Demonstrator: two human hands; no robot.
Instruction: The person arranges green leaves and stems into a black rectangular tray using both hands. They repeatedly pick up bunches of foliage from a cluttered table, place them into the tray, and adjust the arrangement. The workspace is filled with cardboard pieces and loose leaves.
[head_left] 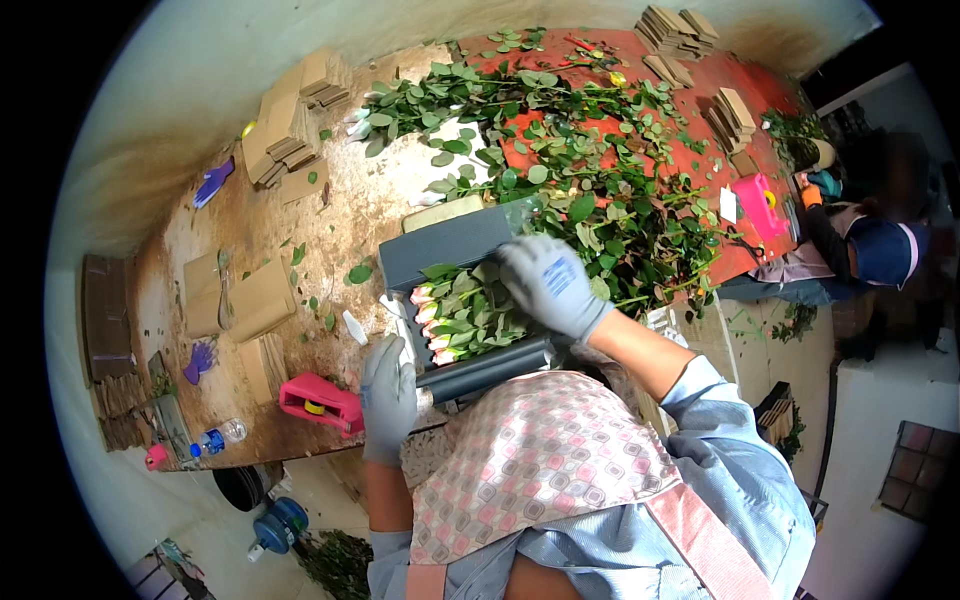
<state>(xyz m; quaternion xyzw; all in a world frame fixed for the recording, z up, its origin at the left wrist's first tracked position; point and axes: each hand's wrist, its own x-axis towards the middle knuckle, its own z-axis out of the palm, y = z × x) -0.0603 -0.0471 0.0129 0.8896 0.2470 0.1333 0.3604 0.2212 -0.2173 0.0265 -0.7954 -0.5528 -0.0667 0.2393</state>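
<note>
Right hand (548,282) presses flat, ungrasping, on the rose bunch (462,312) in the grey tray (445,245) at the table's near edge; left hand (388,392) steadies the tray rim, fingers extended; keep the buds level

Both hands wear grey gloves, the left hand (388,392) plain and the right hand (548,284) with a blue patch on its back, while the apron (535,465) shows a pink-and-cream tile pattern over a light blue shirt (745,480). The roses (432,322) have pink and pale cream heads with green leaves, lying in a dark grey tray (445,245). The surface (370,200) is mottled brown at left and red far right, with tan cardboard stacks (285,125), purple gloves (213,182) and a pink tape dispenser (320,402).
</note>
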